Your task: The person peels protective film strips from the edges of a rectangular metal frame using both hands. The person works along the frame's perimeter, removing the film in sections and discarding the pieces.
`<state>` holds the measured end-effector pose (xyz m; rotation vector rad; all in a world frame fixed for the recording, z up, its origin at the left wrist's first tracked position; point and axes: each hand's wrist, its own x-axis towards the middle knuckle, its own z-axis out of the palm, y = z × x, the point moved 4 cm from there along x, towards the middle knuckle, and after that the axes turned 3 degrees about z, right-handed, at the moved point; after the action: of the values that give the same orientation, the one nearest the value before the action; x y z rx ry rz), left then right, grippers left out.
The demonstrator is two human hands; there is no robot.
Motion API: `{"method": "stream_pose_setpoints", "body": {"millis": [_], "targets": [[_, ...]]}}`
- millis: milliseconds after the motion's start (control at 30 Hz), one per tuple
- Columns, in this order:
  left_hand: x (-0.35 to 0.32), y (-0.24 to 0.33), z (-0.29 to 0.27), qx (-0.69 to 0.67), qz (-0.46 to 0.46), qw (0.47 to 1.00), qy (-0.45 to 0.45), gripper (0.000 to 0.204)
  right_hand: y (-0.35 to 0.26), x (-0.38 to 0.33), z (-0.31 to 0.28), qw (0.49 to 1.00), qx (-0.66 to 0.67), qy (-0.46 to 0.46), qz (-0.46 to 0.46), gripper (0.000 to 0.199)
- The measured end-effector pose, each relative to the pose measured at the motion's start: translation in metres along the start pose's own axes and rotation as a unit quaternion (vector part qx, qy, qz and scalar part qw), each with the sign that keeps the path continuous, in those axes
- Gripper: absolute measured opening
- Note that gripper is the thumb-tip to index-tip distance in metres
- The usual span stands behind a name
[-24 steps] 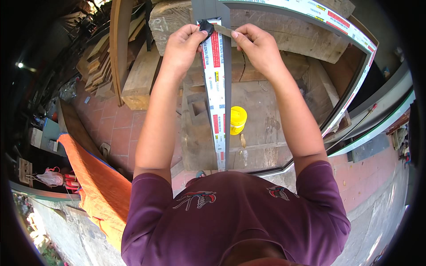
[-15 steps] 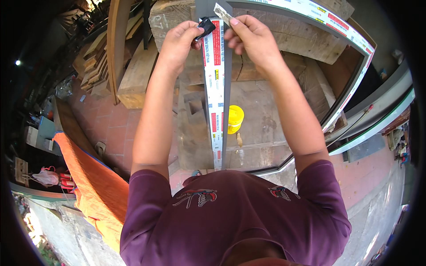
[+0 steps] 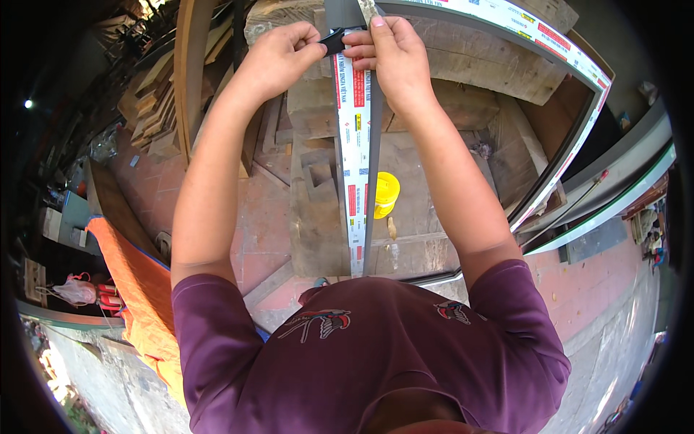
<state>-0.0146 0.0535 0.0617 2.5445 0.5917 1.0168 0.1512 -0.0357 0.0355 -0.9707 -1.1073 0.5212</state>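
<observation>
Left hand (image 3: 285, 58) pinches black film (image 3: 332, 41), right hand (image 3: 396, 61) pinching a thin blade (image 3: 368, 10); from here, stretching the film seems underway, next needing steady tension.

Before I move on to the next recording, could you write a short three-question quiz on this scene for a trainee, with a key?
1. Multiple choice: in the picture, where does the yellow tub show against the film-covered bar?
A) on its left
B) on its right
C) at its top end

2. True or false: the right hand holds a pale, flat strip.

3. Open: what shows between the fingers of the left hand and those of the right?

Key: 1. B. 2. True. 3. A small black piece, across the upper part of the bar.
</observation>
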Motion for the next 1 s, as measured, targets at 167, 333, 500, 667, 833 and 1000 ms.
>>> {"method": "stream_pose_setpoints", "body": {"millis": [167, 333, 500, 667, 833, 1000], "targets": [[-0.004, 0.013, -0.014, 0.082, 0.040, 0.996, -0.018, 0.025, -0.002, 0.000, 0.002, 1.000, -0.011, 0.017, 0.002, 0.032], [-0.004, 0.014, -0.022, 0.111, 0.073, 0.990, -0.040, 0.023, 0.000, 0.000, 0.002, 0.999, -0.023, 0.029, -0.011, 0.033], [0.000, 0.004, -0.018, 0.143, 0.124, 0.981, -0.051, 0.020, 0.023, 0.015, -0.032, 0.986, -0.128, 0.101, -0.018, 0.036], [0.002, -0.035, 0.028, -0.143, 0.074, 0.987, -0.019, 0.020, 0.022, -0.014, -0.051, 0.998, 0.003, 0.066, 0.007, 0.034], [-0.003, -0.033, 0.033, -0.256, 0.001, 0.966, 0.044, 0.023, 0.037, -0.036, -0.048, 0.999, -0.029, -0.014, 0.031, 0.027], [0.000, -0.036, 0.007, -0.100, -0.022, 0.991, 0.084, 0.029, 0.029, -0.029, -0.043, 0.984, -0.159, -0.068, 0.048, 0.025]]}}
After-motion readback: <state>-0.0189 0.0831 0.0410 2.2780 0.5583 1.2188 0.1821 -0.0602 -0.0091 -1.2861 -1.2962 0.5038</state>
